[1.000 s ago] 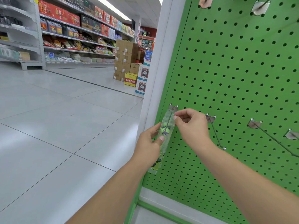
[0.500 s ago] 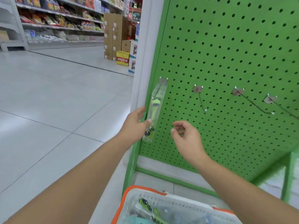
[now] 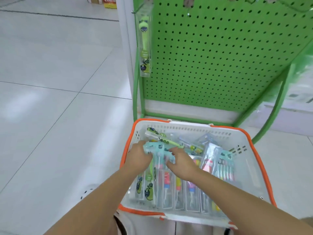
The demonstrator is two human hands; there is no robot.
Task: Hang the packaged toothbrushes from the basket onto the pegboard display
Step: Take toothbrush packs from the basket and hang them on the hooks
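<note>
- The basket [image 3: 220,131], white with an orange rim, stands on the floor [image 3: 50,116] at the foot of the green pegboard [image 3: 220,56].
- Both hands reach into the basket near its far-left corner.
- The left hand [image 3: 138,158] lies by the left wall, fingers curled round the left end of a teal pack [image 3: 158,149]; the thumb side touches the card.
- The right hand [image 3: 182,162] sits just beside it, fingers spread and bent over the same teal pack, the fingertips [image 3: 171,150] pressing on its top. Whether it truly grips the pack or only rests on it, I cannot tell.
- A green pack [image 3: 162,137] lies slanted along the far wall, just beyond the teal pack and touching it.
- More packs [image 3: 169,189] lie side by side along the near wall, their long sides running from near to far, under both wrists.
- A further bundle [image 3: 221,165] leans toward the right wall, tilted.
- One hung pack [image 3: 144,43], clear with a green brush inside, hangs upright from a hook [image 3: 135,11] at the left edge of the pegboard, well above the basket.
- Bare hooks show at the top edge of the pegboard, blurred.
</note>
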